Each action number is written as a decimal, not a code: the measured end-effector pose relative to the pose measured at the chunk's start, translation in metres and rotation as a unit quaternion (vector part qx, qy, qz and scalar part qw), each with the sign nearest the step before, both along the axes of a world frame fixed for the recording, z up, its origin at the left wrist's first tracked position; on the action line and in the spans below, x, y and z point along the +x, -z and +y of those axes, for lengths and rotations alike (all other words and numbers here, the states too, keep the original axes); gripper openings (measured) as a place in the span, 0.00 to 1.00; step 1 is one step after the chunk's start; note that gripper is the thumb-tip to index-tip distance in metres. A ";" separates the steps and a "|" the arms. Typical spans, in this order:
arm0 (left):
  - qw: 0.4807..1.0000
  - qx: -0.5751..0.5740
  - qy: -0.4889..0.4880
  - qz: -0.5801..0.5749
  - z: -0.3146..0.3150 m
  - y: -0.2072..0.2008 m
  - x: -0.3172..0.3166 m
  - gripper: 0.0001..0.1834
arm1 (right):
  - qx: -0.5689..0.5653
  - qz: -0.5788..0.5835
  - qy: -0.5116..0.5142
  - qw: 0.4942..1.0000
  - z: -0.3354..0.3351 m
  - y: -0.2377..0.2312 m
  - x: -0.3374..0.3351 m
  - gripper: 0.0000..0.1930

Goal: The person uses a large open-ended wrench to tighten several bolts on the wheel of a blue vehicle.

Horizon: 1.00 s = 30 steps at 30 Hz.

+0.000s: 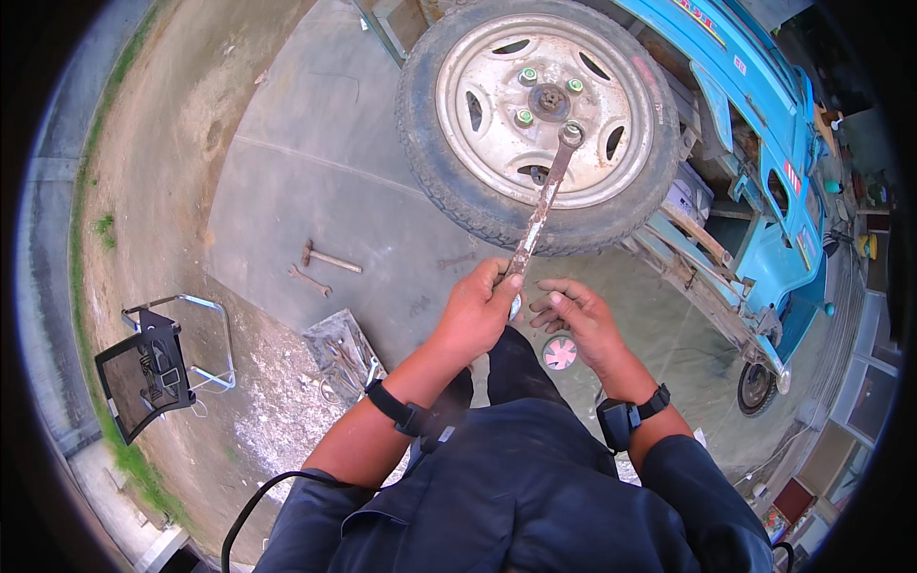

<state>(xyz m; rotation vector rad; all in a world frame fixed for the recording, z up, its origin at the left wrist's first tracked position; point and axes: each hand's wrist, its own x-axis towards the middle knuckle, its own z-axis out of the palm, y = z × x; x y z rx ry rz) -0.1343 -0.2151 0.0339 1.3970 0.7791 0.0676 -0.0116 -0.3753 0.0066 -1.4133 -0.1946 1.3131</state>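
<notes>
Concrete yard (315, 191), blue truck (769, 124) along the right edge. The wheel (478, 172) sits at the far edge, wrench (541, 210) over the lower-right nut (571, 134). Left hand (485, 301)'s wrapped round the handle, right hand (585, 325)'s empty, fingers loosely curled just beside it. Progress? Wheel's on and the other three nuts (528, 76) are seated, so I'd guess that fourth one's what's left, but can't tell if it's tightening or loosening.
</notes>
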 end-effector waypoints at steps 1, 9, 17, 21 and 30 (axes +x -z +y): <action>1.000 -0.015 -0.007 0.015 -0.003 -0.001 0.008 0.13 | 0.000 -0.006 0.003 1.000 -0.005 0.003 0.005 0.19; 0.999 -0.014 -0.039 0.035 -0.013 0.012 0.035 0.13 | 0.021 0.009 0.028 0.999 -0.022 0.014 0.020 0.19; 0.997 -0.018 -0.041 0.055 -0.016 0.014 0.048 0.13 | 0.021 0.027 0.002 0.999 -0.020 0.020 0.023 0.18; 0.997 -0.037 -0.051 0.050 -0.017 0.017 0.049 0.13 | 0.017 0.026 -0.004 1.000 -0.017 0.017 0.024 0.18; 0.993 -0.072 -0.080 0.045 -0.018 0.021 0.049 0.14 | -0.020 0.024 0.007 0.999 -0.011 0.020 0.028 0.19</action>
